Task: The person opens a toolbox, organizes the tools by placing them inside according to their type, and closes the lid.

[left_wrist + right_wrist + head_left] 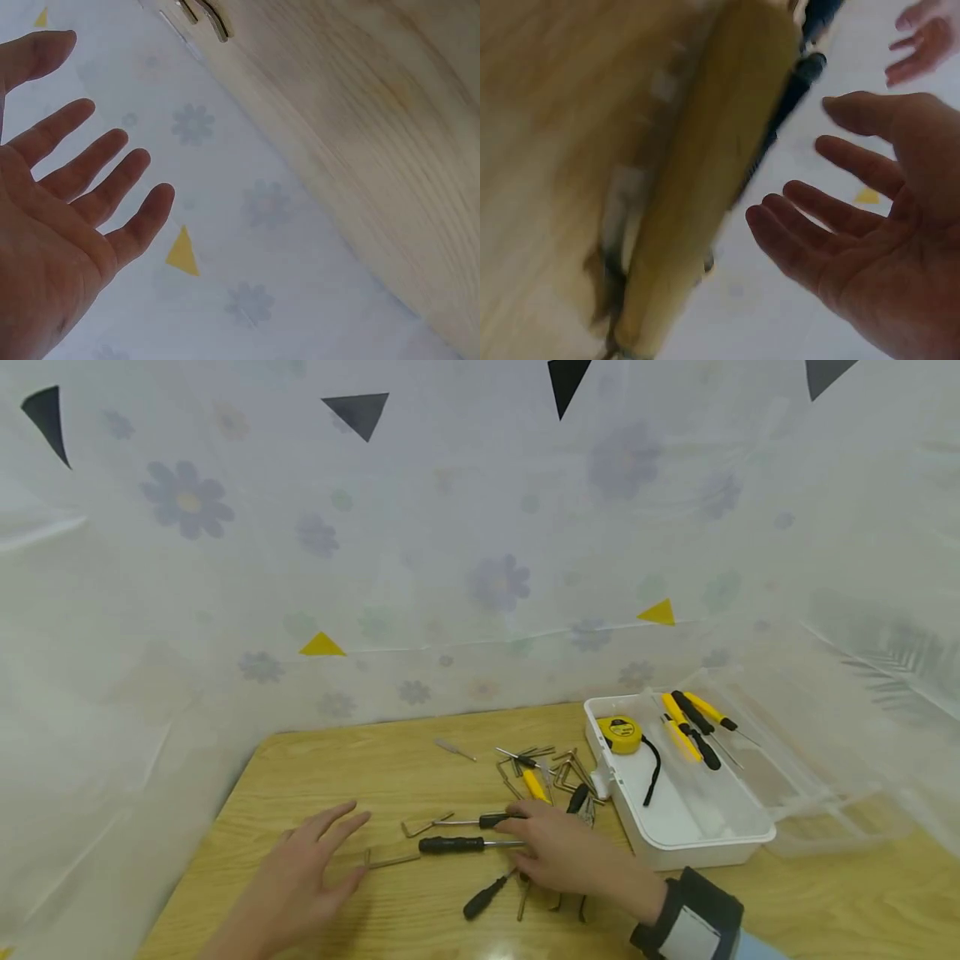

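My left hand [300, 872] hovers over the left of the table, fingers spread, holding nothing. Nearest to it lies an L-shaped hex key [393, 862]. My right hand [562, 847] is over the tool pile; in the right wrist view its fingers [840, 214] are parted and grip nothing. Beside it lie a long black-handled screwdriver [452, 845], another black-handled screwdriver [492, 819] and a short one [483, 898]. A yellow handle [535, 785] shows behind the hand, blurred and large in the right wrist view. Whether a fingertip touches a tool cannot be told.
An open white toolbox [675, 835] stands right, its clear lid [825, 818] folded outward. Inside are a yellow tape measure [621, 735] and several yellow-black tools [690, 739]. More hex keys [573, 770] and a small clear-handled screwdriver [452, 748] lie toward the back.
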